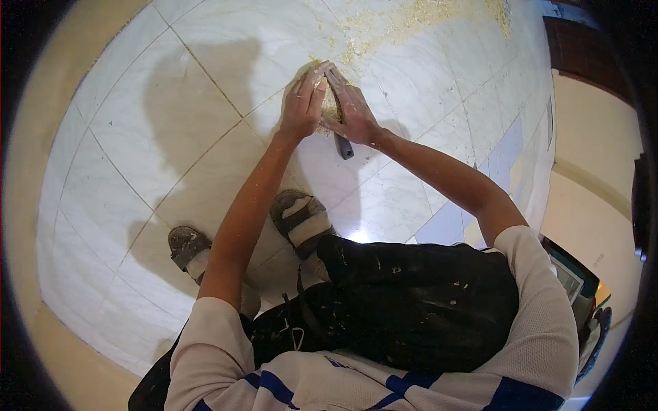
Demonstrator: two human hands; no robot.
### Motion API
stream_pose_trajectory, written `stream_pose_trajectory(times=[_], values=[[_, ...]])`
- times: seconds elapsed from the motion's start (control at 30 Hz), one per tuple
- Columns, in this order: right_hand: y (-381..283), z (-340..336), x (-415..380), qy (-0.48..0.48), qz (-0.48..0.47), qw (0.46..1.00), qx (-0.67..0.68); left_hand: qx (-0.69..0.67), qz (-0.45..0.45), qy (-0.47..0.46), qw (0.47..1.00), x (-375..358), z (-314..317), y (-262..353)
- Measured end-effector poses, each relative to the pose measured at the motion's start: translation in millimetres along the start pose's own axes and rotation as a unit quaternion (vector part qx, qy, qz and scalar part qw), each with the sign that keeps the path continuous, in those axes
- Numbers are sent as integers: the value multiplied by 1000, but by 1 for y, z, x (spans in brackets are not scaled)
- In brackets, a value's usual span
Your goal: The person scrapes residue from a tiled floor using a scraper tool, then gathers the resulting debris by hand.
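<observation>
"Where the two hands are brought together, what is enclosed?"

"A small heap of yellowish shavings (330,109), set on the pale tiled floor (226,164) between the palms."

"How is it held?"

"It is not clenched. The left hand (301,109) is laid along one side with its fingers extended, and the right hand (351,113) is slanted along the other in the same way. At the far end the fingertips are brought together, so that a narrow wedge is formed; toward the wrists the hands are kept apart."

"Is anything else caught there?"

"A dark-handled tool (345,147) is seen by the right hand, its handle pointed back toward the body. The rest is partly covered, so whether it is gripped cannot be told."

"And the skin?"

"Both hands are dusted with something whitish."

"What is found farther out?"

"Beyond the fingertips, loose yellow bits (411,24) are strewn over the tiles. Nearer the body, two sandaled feet (301,219) are planted on the floor, one well to the left of the other. Dark trousers (418,294) are flecked with pale spots, and a white shirt (315,377) is crossed by blue bands."
</observation>
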State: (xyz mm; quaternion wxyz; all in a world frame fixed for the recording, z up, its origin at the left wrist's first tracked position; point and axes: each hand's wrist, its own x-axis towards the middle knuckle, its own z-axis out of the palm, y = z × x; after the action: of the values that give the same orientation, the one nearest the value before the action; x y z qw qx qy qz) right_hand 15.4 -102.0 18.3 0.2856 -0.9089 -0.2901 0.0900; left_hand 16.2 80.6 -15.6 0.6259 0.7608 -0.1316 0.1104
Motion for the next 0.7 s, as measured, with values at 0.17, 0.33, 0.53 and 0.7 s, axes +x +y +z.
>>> stream_pose_trajectory(times=[0.17,0.33,0.53,0.7], values=[[0,-2,8,15,4,999,40,-6,4,66,998,1,3,-2],[3,-1,12,11,-7,1000,25,0,6,53,999,-9,12,2],[2,9,9,-29,25,999,-22,42,-36,6,998,-9,21,8],[5,21,4,21,-15,999,-23,76,-67,-5,995,-11,30,12]])
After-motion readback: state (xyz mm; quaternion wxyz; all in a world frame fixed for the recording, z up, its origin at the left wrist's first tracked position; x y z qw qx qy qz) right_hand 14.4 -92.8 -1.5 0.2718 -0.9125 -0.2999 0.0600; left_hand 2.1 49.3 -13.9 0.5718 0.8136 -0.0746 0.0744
